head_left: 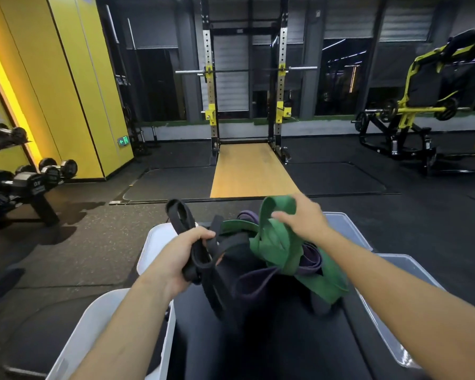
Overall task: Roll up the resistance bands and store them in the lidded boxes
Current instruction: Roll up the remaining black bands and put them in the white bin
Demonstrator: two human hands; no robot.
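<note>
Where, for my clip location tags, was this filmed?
A gym, most likely: a squat rack holding a barbell, dumbbells on a stand, and a yellow plate-loaded machine.

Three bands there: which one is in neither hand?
The purple band, lying in the pile. The left hand grips the black band; the right hand holds the green band.

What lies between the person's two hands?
In the head view, a tangle: black band gripped by the left hand, green band held by the right hand, purple band behind.
</note>
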